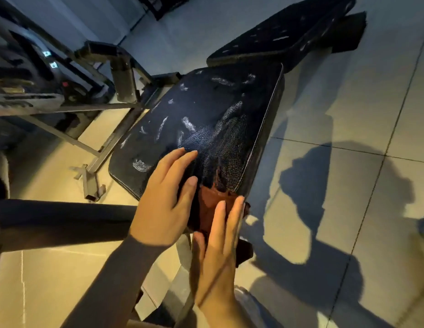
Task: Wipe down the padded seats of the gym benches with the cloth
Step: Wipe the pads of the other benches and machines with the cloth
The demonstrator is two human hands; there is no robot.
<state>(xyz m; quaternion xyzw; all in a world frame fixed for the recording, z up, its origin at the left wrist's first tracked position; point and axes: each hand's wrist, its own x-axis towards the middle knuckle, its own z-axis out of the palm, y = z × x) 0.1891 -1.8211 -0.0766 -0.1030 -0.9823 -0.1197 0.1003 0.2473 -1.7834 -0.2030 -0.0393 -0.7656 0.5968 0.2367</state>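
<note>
A black padded bench seat [206,119], worn with pale scuffs, fills the middle of the view. Its long back pad [284,36] stretches away at the upper right. A dark red cloth [212,202] lies at the seat's near edge. My left hand [166,197] rests flat on the seat with straight fingers, just left of the cloth. My right hand [218,252] presses on the cloth with its fingers stretched out, covering the cloth's near part.
The bench's metal frame [106,147] and foot stand on the tiled floor [348,114] at the left. More gym machinery [28,74] is at the far left. A dark padded bar [52,223] crosses the lower left. Shadows fall on the floor to the right.
</note>
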